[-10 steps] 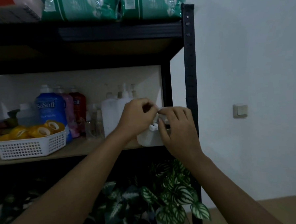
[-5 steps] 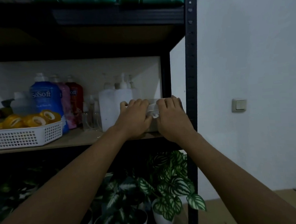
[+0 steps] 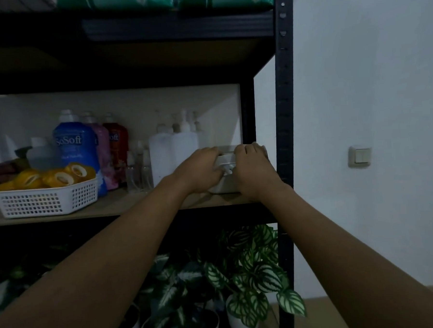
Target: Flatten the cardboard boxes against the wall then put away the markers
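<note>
A small white lidded container (image 3: 225, 163) stands at the right end of the wooden shelf (image 3: 117, 206). My left hand (image 3: 198, 171) grips its left side with fingers curled over the top edge. My right hand (image 3: 254, 169) grips its right side the same way. Both hands cover most of the container; only its lid and a strip of its front wall show between them. No markers or cardboard boxes are visible.
White plastic bottles (image 3: 173, 148) stand just left of the container, then coloured softener bottles (image 3: 75, 146). A white basket (image 3: 46, 197) of yellow tape rolls sits at the shelf's left. The black rack post (image 3: 284, 115) is right beside my right hand. Potted plants (image 3: 243, 270) fill the level below.
My hands went from fiddling at the container's top to gripping both of its sides. The container now sits further back on the shelf.
</note>
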